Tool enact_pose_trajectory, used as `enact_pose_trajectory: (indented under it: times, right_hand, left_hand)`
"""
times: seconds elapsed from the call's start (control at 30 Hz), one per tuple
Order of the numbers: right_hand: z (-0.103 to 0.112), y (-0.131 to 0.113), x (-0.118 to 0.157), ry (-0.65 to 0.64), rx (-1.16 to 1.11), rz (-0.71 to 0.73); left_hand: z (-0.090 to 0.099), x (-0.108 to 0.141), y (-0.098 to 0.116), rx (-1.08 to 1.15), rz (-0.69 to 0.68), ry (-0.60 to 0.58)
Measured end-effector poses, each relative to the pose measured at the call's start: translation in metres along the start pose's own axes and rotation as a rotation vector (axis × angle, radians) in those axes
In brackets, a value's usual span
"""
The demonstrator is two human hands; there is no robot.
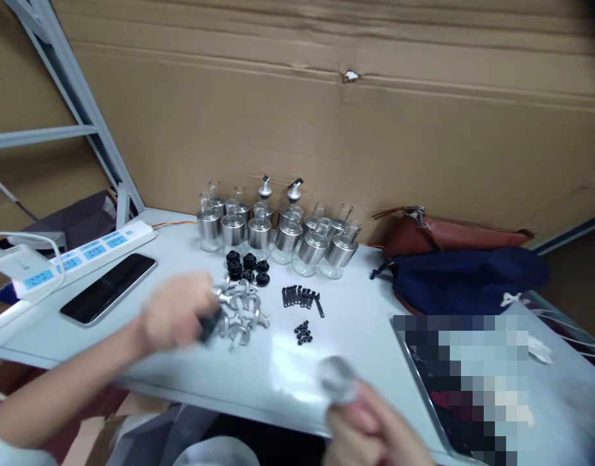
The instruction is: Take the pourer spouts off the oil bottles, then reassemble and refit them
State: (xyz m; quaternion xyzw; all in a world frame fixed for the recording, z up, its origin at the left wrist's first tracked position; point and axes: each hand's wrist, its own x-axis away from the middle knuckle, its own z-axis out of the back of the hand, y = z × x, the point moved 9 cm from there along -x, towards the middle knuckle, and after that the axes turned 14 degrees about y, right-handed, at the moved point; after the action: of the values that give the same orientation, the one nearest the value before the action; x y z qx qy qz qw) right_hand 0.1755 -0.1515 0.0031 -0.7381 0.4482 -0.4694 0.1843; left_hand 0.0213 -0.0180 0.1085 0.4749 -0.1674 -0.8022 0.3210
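Observation:
My left hand (176, 310) is closed on a black stopper (210, 325), blurred by motion, at the left edge of a pile of silver pour spouts (240, 307). Closer to the table's front edge, my right hand (358, 424) pinches a silver pour spout (336, 378), smeared too. Just behind the pile sit several black ribbed stoppers (249, 261). To its right are a row of small black flaps (300, 296) and a cluster of tiny black rings (304, 332). Several glass bottles with steel sleeves (288, 239) stand behind; two at the back carry fitted pourers (294, 191).
A phone (109, 288) and a white power strip (84, 259) lie at left. A brown leather bag (438, 233) and dark blue cloth (467, 278) lie at right, near a pixelated dark-edged object (423, 382). Cardboard (278, 116) rises behind the table (181, 382).

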Motion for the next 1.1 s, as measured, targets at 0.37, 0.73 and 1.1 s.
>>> enact_pose_trajectory:
  times: [0.37, 0.73, 1.1]
  right_hand:
    - [0.003, -0.038, -0.01, 0.229, 1.045, 0.912]
    - [-0.005, -0.025, -0.036, 0.332, 1.465, 1.022]
    - [-0.032, -0.035, -0.066, 0.342, 1.479, 1.118]
  left_hand:
    - [-0.082, -0.045, -0.072, -0.484, -0.209, -0.513]
    - [-0.09, -0.041, -0.072, -0.44, -0.27, -0.554]
    - [-0.098, -0.033, -0.078, -0.532, -0.39, -0.48]
